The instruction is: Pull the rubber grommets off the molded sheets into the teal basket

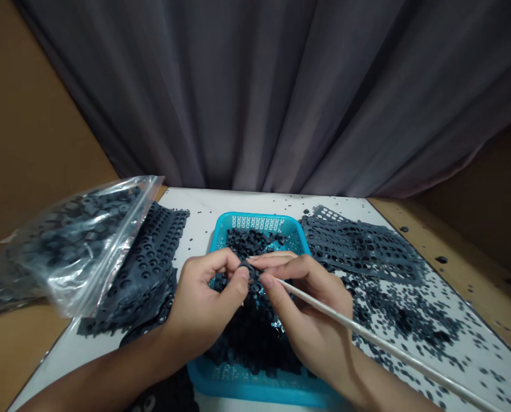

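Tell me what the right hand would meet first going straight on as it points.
Most likely the small dark-grey rubbery piece pinched by the left hand, then that hand's fingertips. The right hand, holding a thin white rod, may be touching the piece; depth is unclear.

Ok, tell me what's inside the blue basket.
Small black pieces lie in the blue basket. The left hand and right hand cover parts of it; what lies behind them is hidden.

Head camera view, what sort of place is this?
Probably a small tabletop work area, though home or workshop I can't tell. A blue basket of small dark pieces stands on a white table, perforated dark sheets lie on either side, and a gray curtain hangs behind.
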`<action>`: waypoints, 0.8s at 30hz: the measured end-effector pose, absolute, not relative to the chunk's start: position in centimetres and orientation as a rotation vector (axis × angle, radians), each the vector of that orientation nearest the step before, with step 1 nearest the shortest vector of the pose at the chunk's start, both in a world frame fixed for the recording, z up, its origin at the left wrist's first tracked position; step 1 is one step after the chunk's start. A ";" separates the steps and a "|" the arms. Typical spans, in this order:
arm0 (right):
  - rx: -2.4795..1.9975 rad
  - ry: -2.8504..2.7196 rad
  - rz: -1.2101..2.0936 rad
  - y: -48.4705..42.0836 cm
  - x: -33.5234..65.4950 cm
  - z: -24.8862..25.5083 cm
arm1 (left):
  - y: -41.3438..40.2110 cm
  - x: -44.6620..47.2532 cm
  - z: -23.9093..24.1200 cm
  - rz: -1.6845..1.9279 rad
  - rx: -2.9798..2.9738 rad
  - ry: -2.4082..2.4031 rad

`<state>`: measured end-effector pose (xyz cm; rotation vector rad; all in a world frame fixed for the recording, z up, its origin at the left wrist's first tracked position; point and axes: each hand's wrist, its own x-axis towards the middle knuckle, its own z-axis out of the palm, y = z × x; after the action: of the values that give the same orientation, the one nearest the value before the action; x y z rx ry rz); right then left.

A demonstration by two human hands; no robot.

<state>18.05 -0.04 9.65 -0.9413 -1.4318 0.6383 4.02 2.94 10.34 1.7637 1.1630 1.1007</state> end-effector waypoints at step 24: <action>-1.024 -1.470 0.598 0.3 18.1 9.7 | 3.0 3.9 10.2 1.098 1.778 1.158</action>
<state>18.11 0.34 9.66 -1.0240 -1.4696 0.5980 3.94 2.95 10.22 1.7784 1.1581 1.0984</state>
